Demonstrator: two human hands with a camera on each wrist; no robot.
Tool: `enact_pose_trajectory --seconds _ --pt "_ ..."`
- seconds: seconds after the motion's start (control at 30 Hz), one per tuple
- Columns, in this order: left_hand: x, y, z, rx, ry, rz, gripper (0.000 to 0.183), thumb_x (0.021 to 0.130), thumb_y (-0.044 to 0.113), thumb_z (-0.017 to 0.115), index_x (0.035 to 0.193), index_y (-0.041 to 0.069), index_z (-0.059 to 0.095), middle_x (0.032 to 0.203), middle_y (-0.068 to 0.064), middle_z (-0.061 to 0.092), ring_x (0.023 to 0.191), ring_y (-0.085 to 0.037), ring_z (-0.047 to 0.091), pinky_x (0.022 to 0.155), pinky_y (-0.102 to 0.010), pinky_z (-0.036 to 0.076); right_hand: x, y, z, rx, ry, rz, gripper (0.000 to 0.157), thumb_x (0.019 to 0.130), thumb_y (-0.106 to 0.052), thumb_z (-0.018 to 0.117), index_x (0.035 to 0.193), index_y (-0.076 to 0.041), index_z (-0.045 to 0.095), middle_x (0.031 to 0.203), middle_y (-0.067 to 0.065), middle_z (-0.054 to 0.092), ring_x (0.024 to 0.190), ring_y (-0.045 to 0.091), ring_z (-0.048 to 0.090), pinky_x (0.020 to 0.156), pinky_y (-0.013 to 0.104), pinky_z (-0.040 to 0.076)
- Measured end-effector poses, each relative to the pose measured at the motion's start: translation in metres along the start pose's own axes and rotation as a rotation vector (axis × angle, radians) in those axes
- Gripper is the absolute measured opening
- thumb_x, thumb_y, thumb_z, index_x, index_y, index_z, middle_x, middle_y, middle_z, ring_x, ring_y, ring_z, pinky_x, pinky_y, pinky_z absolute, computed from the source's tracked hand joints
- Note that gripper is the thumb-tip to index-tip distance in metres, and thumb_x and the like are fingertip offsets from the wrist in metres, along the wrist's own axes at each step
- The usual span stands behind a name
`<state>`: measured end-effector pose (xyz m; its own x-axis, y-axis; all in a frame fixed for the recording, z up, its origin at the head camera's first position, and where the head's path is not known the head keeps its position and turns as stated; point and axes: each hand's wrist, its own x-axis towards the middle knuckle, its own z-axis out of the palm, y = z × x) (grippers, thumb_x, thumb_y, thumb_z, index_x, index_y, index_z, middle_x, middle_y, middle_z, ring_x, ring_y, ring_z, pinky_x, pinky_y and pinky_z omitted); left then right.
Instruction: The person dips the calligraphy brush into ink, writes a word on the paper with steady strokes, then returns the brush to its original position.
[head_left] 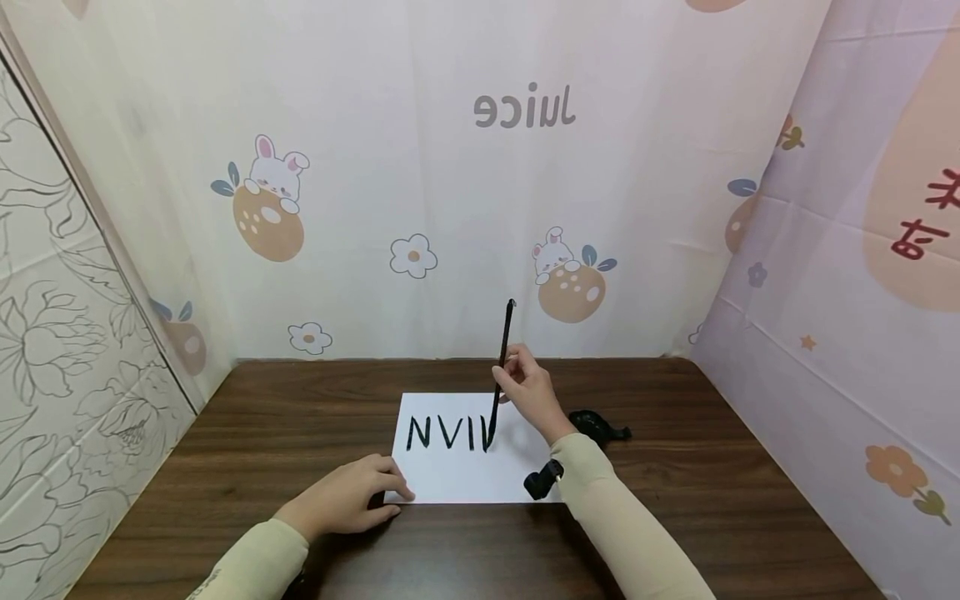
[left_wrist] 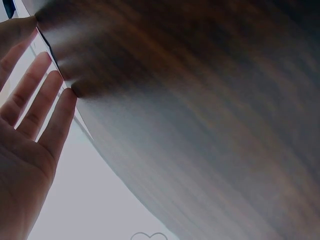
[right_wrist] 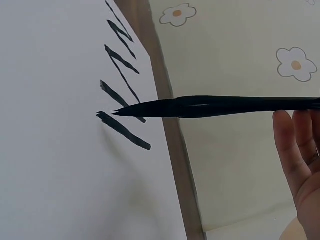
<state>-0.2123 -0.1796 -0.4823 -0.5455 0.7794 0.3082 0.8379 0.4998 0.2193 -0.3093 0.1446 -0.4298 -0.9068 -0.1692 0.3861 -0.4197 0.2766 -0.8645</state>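
My right hand [head_left: 527,385] holds a dark, slender writing brush [head_left: 505,346], nearly upright over a white sheet of paper [head_left: 457,479]. In the right wrist view the black bristles of the brush [right_wrist: 150,108] taper to a point by a slanted ink stroke [right_wrist: 125,132]. Bold black letters [head_left: 442,433] run across the sheet's left half, N, V and I, followed by further strokes at the brush tip. At the sheet's near left corner rests my left hand [head_left: 348,493], fingers extended and relaxed. The left wrist view shows its fingertips [left_wrist: 65,100] against the dark wood.
A black, glossy object with a short spout-like end [head_left: 596,427] sits right of the paper, partly behind the right wrist. The dark wooden table [head_left: 285,425] meets a printed curtain [head_left: 450,192] at its back, and more cloth hangs on both sides.
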Motion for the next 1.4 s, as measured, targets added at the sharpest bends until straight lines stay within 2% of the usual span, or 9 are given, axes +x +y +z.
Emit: enact_pose_trajectory --seconds 0.17,0.33,0.43,0.53,0.77,0.87,1.1,1.27,1.4 --pt "0.001 0.001 -0.002 -0.012 -0.009 -0.011 0.016 0.089 0.019 0.075 0.104 0.025 0.076 0.106 0.012 0.06 0.096 -0.006 0.057 0.081 -0.027 0.052 0.006 0.004 -0.004 -0.035 0.077 -0.032 0.017 0.101 -0.019 0.062 0.115 -0.019 0.051 0.09 0.008 0.056 0.075 0.031 0.061 0.065 0.04 0.058" --pt "0.001 0.001 -0.003 -0.01 -0.003 -0.009 0.016 0.089 0.019 0.076 0.104 0.025 0.076 0.106 0.012 0.06 0.096 -0.005 0.057 0.08 -0.026 0.052 0.01 0.005 -0.006 -0.056 0.131 -0.046 0.017 0.101 -0.017 0.061 0.114 -0.017 0.051 0.091 0.006 0.057 0.079 0.034 0.062 0.069 0.046 0.058" --pt "0.001 0.001 -0.002 -0.006 0.002 -0.004 0.016 0.089 0.019 0.076 0.104 0.025 0.076 0.106 0.012 0.06 0.096 -0.005 0.057 0.08 -0.026 0.052 0.011 0.006 -0.006 -0.049 0.143 -0.055 0.019 0.1 -0.016 0.06 0.116 -0.012 0.051 0.091 0.007 0.057 0.08 0.033 0.064 0.069 0.044 0.059" --pt "0.001 0.001 -0.002 -0.007 0.002 -0.002 0.016 0.089 0.019 0.076 0.104 0.025 0.076 0.106 0.011 0.06 0.096 -0.005 0.057 0.08 -0.026 0.051 0.012 0.007 -0.006 -0.057 0.153 -0.06 0.021 0.1 -0.017 0.06 0.118 -0.01 0.051 0.091 0.007 0.057 0.08 0.03 0.064 0.067 0.035 0.059" --pt "0.001 0.0 -0.001 -0.005 0.003 -0.005 0.016 0.089 0.019 0.076 0.103 0.025 0.076 0.106 0.012 0.06 0.096 -0.005 0.057 0.08 -0.026 0.051 0.013 0.015 -0.004 -0.045 0.175 -0.031 0.018 0.101 -0.018 0.061 0.116 -0.017 0.052 0.091 0.008 0.058 0.076 0.026 0.064 0.067 0.031 0.058" --pt "0.001 0.0 0.0 0.004 0.002 -0.008 0.016 0.089 0.019 0.076 0.103 0.026 0.076 0.105 0.012 0.06 0.096 -0.005 0.057 0.08 -0.026 0.051 0.013 0.018 -0.003 -0.044 0.181 -0.032 0.02 0.101 -0.018 0.061 0.118 -0.018 0.052 0.092 0.008 0.058 0.074 0.023 0.063 0.068 0.033 0.058" --pt "0.001 0.001 0.0 0.006 -0.005 -0.017 0.016 0.088 0.019 0.076 0.103 0.026 0.076 0.105 0.012 0.06 0.096 -0.005 0.057 0.081 -0.026 0.051 0.013 0.023 0.0 -0.026 0.172 -0.026 0.02 0.102 -0.02 0.06 0.119 -0.017 0.05 0.092 0.009 0.057 0.074 0.022 0.063 0.076 0.055 0.056" --pt "0.0 0.001 -0.001 -0.002 -0.013 -0.024 0.016 0.089 0.019 0.075 0.104 0.025 0.076 0.106 0.012 0.059 0.096 -0.005 0.057 0.081 -0.026 0.051 0.013 0.026 0.001 -0.011 0.165 -0.027 0.021 0.102 -0.019 0.06 0.12 -0.014 0.049 0.093 0.01 0.056 0.082 0.04 0.064 0.077 0.056 0.055" --pt "0.0 0.002 -0.001 -0.002 -0.012 -0.023 0.016 0.089 0.019 0.076 0.103 0.025 0.076 0.106 0.012 0.06 0.097 -0.005 0.057 0.082 -0.027 0.051 0.013 0.027 0.001 -0.018 0.164 -0.039 0.022 0.101 -0.018 0.061 0.119 -0.015 0.05 0.094 0.011 0.057 0.085 0.04 0.065 0.076 0.053 0.057"
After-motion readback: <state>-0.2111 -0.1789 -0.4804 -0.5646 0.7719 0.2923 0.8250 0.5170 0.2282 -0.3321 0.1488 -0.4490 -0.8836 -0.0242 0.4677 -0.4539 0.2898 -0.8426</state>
